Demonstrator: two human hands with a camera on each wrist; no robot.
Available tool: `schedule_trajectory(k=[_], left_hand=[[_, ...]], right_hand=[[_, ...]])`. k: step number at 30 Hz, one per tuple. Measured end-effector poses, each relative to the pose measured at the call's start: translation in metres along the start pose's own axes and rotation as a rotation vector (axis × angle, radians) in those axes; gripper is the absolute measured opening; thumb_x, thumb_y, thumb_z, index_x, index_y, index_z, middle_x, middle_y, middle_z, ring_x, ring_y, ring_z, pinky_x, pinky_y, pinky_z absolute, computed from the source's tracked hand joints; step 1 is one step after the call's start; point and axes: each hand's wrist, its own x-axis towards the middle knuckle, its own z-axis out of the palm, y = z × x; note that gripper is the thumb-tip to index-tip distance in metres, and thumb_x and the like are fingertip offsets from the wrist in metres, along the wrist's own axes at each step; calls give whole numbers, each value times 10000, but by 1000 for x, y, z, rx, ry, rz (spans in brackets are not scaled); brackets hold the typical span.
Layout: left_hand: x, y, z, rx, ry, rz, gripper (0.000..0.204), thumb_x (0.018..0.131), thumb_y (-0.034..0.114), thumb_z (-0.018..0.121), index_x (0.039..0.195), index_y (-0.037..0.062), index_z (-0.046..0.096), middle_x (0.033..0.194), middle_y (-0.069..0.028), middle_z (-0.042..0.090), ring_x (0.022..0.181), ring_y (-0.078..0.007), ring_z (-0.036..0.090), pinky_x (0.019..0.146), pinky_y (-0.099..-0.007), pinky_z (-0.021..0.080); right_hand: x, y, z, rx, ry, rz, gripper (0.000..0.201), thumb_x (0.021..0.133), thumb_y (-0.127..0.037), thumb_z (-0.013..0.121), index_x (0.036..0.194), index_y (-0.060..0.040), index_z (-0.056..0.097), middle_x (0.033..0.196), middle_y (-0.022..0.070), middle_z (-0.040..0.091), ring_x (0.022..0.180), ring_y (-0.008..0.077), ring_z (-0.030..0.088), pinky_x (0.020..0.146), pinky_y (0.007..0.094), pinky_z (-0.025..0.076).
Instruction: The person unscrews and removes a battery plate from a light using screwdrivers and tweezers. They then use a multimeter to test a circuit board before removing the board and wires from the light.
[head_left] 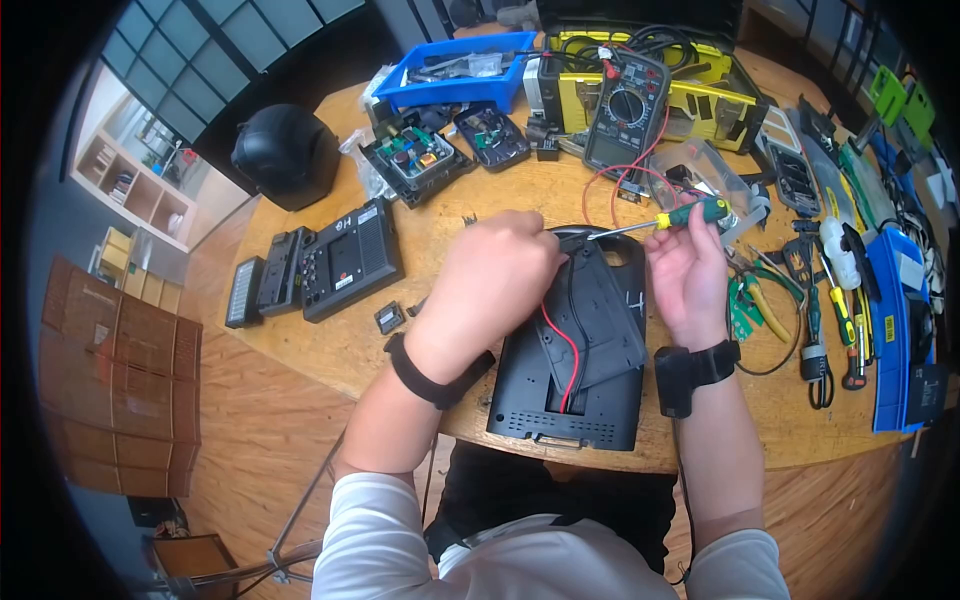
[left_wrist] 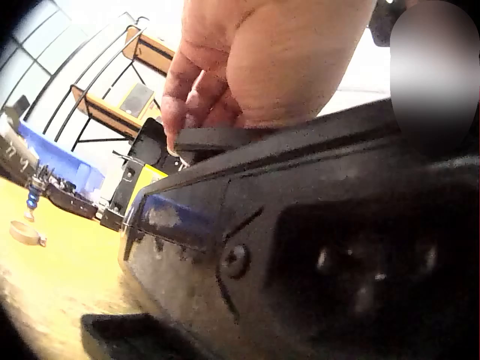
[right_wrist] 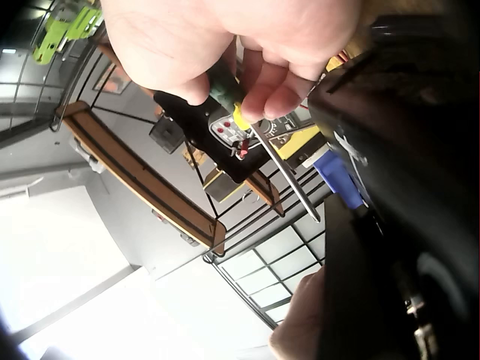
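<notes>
In the middle of the head view, the left hand (head_left: 495, 275) grips the top of a black panel (head_left: 610, 325) on a black case (head_left: 515, 375). To the right, the right hand (head_left: 688, 280) pinches a green and yellow screwdriver (head_left: 690, 213), tip near the panel's top. A red wire (head_left: 575, 350) bends below.

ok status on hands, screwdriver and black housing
Right hand grips screwdriver, tip near far end of black housing; left hand at that end, grip unclear; red wire lies across housing.
</notes>
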Motion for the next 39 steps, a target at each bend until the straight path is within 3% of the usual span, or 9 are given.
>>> schedule_trajectory(k=[3, 5, 8, 13, 18, 28, 34, 36, 39], left_hand=[[0, -18, -7, -414, -162, -201, 273, 827, 185, 821, 1015, -4, 766, 933, -164, 729, 887, -343, 707, 769, -420, 560], [1, -21, -6, -448, -163, -222, 265, 826, 175, 822, 1014, -3, 767, 931, -165, 731, 887, -335, 709, 765, -409, 559], [-1, -20, 4, -521, -117, -235, 252, 826, 149, 820, 1022, 0, 767, 923, -162, 729, 868, -318, 707, 749, -392, 555], [1, -12, 13, -639, -47, -244, 247, 833, 117, 810, 1046, 1, 763, 905, -145, 712, 818, -294, 688, 722, -374, 543], [-2, -11, 29, -717, 75, -216, 218, 851, 97, 791, 1040, -5, 756, 893, -138, 699, 798, -292, 681, 701, -364, 529], [-5, -6, 26, -591, 125, -184, 175, 885, 81, 757, 1027, -11, 717, 925, -157, 692, 835, -317, 683, 731, -366, 537], [-11, -15, 39, -895, 126, -326, 212, 940, 92, 737, 1119, -7, 680, 1010, -97, 703, 960, -201, 682, 835, -325, 533], [-13, -19, 46, -1325, 322, -583, 216, 989, 120, 703, 1169, 8, 663, 1056, -66, 711, 992, -145, 660, 874, -289, 523], [-15, -32, 49, -1436, 387, -608, 242, 1033, 141, 646, 1237, 11, 639, 1066, -82, 729, 945, -121, 670, 810, -255, 526]], right_hand=[[-9, -5, 19, -232, -103, -217, 268, 1063, -193, 607, 1279, -47, 551, 1069, 66, 615, 876, 146, 606, 821, 314, 546], [-17, -9, 29, -513, -216, -453, 257, 1059, -118, 598, 1285, -31, 513, 1115, 80, 615, 899, 136, 627, 796, 284, 565], [-24, -11, 34, -689, -321, -548, 276, 1046, -92, 613, 1286, -20, 497, 1121, 82, 609, 916, 129, 633, 786, 280, 576], [-19, -8, 31, -622, -208, -496, 274, 1053, -115, 610, 1284, -26, 492, 1108, 83, 600, 882, 128, 626, 770, 283, 571], [-13, -1, 26, -399, -51, -293, 212, 1075, -178, 590, 1216, -42, 511, 1017, 58, 611, 807, 125, 609, 756, 301, 552], [-9, 1, 19, -238, 8, -172, 156, 1089, -233, 566, 1151, -91, 547, 937, 32, 629, 769, 128, 620, 740, 296, 542], [-9, 0, 18, -227, 5, -178, 138, 1087, -223, 570, 1135, -95, 551, 946, 28, 634, 771, 130, 625, 732, 299, 545], [-8, 0, 19, -193, 23, -189, 142, 1084, -226, 576, 1135, -96, 550, 951, 28, 635, 781, 132, 626, 732, 301, 545], [-10, -3, 19, -154, 29, -182, 142, 1084, -223, 575, 1141, -95, 551, 960, 29, 635, 795, 133, 625, 733, 301, 540]])
